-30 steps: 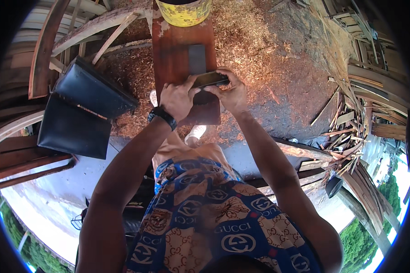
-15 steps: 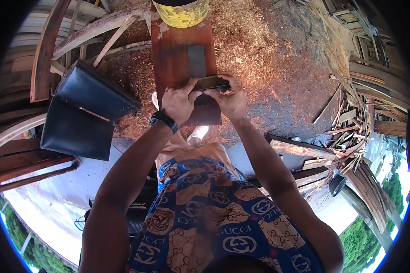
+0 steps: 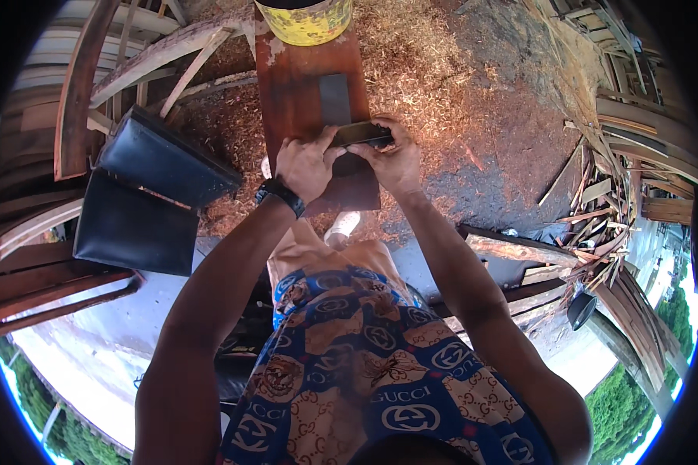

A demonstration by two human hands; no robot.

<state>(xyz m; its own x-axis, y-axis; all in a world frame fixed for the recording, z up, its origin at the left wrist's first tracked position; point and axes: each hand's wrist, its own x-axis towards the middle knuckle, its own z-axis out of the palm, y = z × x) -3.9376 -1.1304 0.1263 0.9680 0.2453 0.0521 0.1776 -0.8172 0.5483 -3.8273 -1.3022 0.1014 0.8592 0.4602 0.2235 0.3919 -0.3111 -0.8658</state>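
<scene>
Both of my hands hold a dark oblong block (image 3: 360,135) with a brownish-green upper face; its exact kind is not plain. My left hand (image 3: 305,164) grips its left end, thumb toward me. Around the right end, my right hand (image 3: 392,159) has its fingers curled, the thumb along the near side. Beneath lies a reddish-brown wooden board (image 3: 295,93), stretching away from me. A flat dark grey rectangular piece (image 3: 334,97) rests on the board, just beyond the block. The near part of that piece is hidden by the block and my hands.
A yellow bucket (image 3: 306,25) stands at the board's far end. Two black padded panels (image 3: 137,221) are on the left, near a wooden frame (image 3: 143,74). Wood shavings (image 3: 419,58) cover the ground, and scrap wood (image 3: 597,225) is piled at the right.
Both hands keep their hold on the block, which has tilted slightly and shifted a little away from me. The whole view has moved slightly.
</scene>
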